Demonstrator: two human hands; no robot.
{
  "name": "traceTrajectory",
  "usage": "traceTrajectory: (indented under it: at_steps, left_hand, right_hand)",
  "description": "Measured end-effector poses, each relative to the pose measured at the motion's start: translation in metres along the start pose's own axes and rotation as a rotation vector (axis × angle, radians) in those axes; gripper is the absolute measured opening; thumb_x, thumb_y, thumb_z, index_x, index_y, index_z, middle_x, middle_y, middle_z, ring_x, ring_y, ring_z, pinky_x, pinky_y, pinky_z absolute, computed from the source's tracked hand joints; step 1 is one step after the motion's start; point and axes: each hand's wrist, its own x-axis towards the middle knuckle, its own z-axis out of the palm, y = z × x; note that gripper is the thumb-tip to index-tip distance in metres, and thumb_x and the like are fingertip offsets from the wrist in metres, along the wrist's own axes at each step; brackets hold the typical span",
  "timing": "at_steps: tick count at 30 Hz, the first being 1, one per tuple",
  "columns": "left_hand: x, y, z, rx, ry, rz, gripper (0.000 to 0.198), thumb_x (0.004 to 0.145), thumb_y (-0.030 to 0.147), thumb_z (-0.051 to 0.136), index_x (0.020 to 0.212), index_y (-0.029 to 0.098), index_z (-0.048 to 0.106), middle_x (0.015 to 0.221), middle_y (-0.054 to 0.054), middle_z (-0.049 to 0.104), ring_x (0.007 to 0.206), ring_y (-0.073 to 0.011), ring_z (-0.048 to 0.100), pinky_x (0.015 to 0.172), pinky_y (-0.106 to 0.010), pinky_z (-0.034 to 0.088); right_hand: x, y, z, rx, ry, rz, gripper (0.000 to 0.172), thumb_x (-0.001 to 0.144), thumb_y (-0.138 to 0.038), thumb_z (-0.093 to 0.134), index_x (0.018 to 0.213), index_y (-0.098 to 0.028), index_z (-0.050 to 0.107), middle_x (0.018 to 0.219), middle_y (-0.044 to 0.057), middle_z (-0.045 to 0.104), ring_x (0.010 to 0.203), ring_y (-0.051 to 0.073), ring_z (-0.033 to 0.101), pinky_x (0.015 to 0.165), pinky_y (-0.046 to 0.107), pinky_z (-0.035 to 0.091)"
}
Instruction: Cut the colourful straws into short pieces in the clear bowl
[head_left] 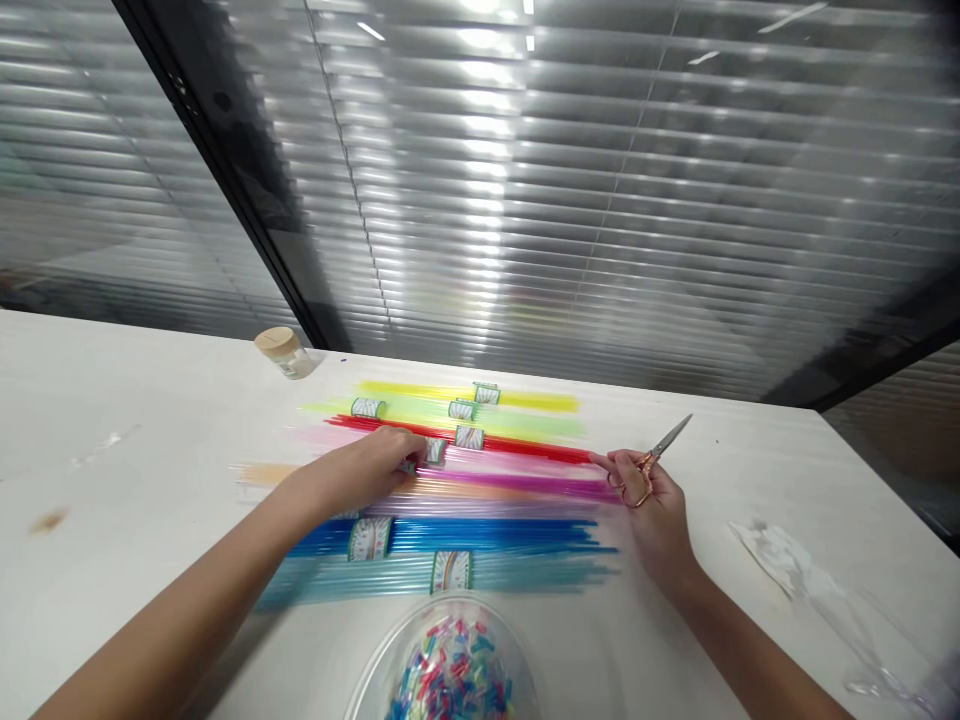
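Note:
Banded bundles of thin plastic straws lie side by side across the white table. My left hand reaches over the middle bundles, its fingers curled down onto the purple straws by a printed paper band; the fingertips are partly hidden. In my right hand is a pair of scissors with rose-gold handles, blades together and pointing away up and to the right. The right fingertips touch or nearly touch the right ends of the red straws and purple straws.
Nearest me stands a clear plastic bowl of short, colourful cut pieces. Blue straws and teal straws lie before it. A wooden-lidded jar stands at the back left. Crumpled clear wrapping lies at right. A blinds-covered window borders the table.

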Motion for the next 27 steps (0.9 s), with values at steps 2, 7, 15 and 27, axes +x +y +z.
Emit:
traceTrajectory:
  at_steps: [2, 7, 15, 27]
  left_hand:
    - [0.0, 0.0, 0.001, -0.037, -0.02, 0.021, 0.016, 0.08, 0.021, 0.048, 0.09, 0.02, 0.061, 0.09, -0.004, 0.063, 0.08, -0.0181, 0.058, 0.067, -0.025, 0.041]
    - [0.001, 0.004, 0.002, -0.131, -0.073, 0.099, 0.016, 0.08, 0.022, 0.048, 0.089, 0.02, 0.062, 0.09, -0.003, 0.063, 0.078, -0.0164, 0.057, 0.066, -0.025, 0.041]
    - [-0.001, 0.0, -0.002, -0.108, -0.049, 0.049, 0.024, 0.082, 0.025, 0.048, 0.101, 0.022, 0.063, 0.095, -0.005, 0.065, 0.085, -0.0187, 0.059, 0.071, -0.026, 0.044]
    - [-0.029, 0.016, -0.002, 0.11, 0.131, -0.071, 0.03, 0.081, 0.021, 0.05, 0.108, 0.023, 0.063, 0.105, -0.007, 0.066, 0.094, -0.0243, 0.062, 0.081, -0.033, 0.046]
  right_hand:
    - [0.001, 0.0, -0.003, -0.017, 0.009, -0.014, 0.035, 0.075, -0.053, 0.068, 0.082, -0.018, 0.061, 0.067, 0.002, 0.06, 0.096, 0.029, 0.068, 0.068, 0.028, 0.051]
    - [-0.001, -0.001, -0.007, -0.05, 0.034, -0.024, 0.038, 0.074, -0.054, 0.069, 0.083, -0.018, 0.062, 0.064, 0.0, 0.054, 0.094, 0.03, 0.068, 0.067, 0.027, 0.05]
    - [-0.002, 0.001, -0.008, -0.031, 0.04, -0.022, 0.037, 0.075, -0.052, 0.07, 0.086, -0.018, 0.063, 0.072, 0.003, 0.063, 0.095, 0.029, 0.068, 0.07, 0.029, 0.049]
    - [-0.005, 0.003, 0.008, 0.035, 0.069, -0.076, 0.033, 0.078, -0.05, 0.067, 0.087, -0.019, 0.061, 0.086, 0.006, 0.07, 0.094, 0.027, 0.069, 0.072, 0.03, 0.05]
